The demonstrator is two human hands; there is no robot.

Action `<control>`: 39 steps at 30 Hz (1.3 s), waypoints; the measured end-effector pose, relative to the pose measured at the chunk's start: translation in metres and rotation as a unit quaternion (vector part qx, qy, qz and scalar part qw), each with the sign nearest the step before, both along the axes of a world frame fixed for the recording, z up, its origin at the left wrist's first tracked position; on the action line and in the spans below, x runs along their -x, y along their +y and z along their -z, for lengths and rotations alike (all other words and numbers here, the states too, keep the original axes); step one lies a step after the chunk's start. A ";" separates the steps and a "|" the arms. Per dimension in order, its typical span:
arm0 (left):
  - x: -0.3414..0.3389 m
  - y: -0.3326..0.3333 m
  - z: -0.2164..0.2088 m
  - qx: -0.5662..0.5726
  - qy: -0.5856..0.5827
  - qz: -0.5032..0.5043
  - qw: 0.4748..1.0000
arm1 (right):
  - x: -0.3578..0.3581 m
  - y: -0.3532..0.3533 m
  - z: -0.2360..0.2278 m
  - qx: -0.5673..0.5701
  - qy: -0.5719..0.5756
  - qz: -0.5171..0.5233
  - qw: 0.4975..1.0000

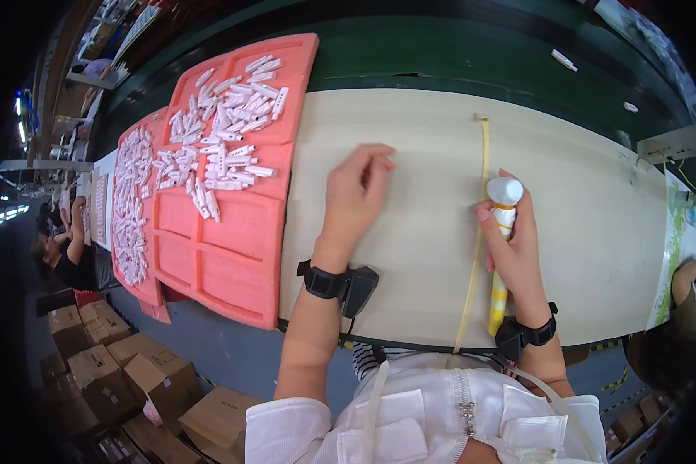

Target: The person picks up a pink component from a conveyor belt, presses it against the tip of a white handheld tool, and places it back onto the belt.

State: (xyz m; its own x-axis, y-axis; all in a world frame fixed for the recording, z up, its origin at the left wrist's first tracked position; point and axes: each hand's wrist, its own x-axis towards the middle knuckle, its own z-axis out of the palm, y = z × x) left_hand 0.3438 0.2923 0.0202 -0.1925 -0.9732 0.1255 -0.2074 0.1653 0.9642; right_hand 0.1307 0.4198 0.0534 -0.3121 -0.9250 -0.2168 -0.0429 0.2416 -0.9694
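My right hand (518, 247) is wrapped round the yellow-and-white striped handle of what looks like a mallet (506, 192). Its rounded white head points away from me, and the handle's lower end reaches down beside my wrist. Over the pale tabletop (417, 255), my left hand (357, 189) is loosely closed. Its fingers curl toward the thumb, with nothing visible in them. Further left, pink foam trays (224, 271) hold many small, slim white plastic pieces (243, 104); the compartments nearest me show bare foam.
A narrow yellow strip (469, 301) runs across the tabletop beside my right hand. Beyond lies a dark green surface (441, 46) carrying two loose white pieces, one of them a slim piece (564, 60). Cardboard boxes (158, 379) stand on the floor at lower left. Other people sit at both sides.
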 end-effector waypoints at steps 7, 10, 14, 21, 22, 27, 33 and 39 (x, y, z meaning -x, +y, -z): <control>0.015 0.006 -0.001 0.030 -0.086 0.081 0.992 | -0.002 0.002 -0.004 -0.009 -0.010 -0.017 1.000; 0.014 0.006 -0.003 0.030 -0.095 0.085 0.991 | -0.003 0.001 -0.004 -0.004 -0.009 -0.021 1.000; 0.015 0.004 0.000 0.000 -0.090 0.072 0.993 | 0.001 0.000 0.000 0.002 -0.011 -0.018 1.000; 0.092 -0.050 -0.023 0.085 -0.137 0.207 0.965 | 0.010 -0.001 -0.001 0.018 -0.072 0.037 0.997; 0.111 -0.065 -0.021 0.057 -0.096 0.213 0.971 | 0.011 -0.001 -0.003 0.023 -0.083 0.050 0.995; 0.210 -0.142 -0.006 0.142 -0.178 0.216 0.949 | 0.013 -0.003 -0.003 0.025 -0.108 0.063 0.992; 0.296 -0.168 0.002 0.294 -0.312 0.187 0.884 | 0.020 -0.005 0.001 0.011 -0.109 0.060 0.992; 0.294 -0.204 0.007 0.501 -0.382 0.233 0.741 | 0.020 -0.007 -0.003 0.002 -0.133 0.053 0.990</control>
State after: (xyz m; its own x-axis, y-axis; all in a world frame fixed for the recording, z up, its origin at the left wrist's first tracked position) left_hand 0.0502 0.0884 0.0135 -0.8653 -0.2708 0.4217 -0.3245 0.9440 -0.0595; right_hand 0.1104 0.4127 0.0563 -0.3397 -0.8912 -0.3006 0.2388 0.2274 -0.9441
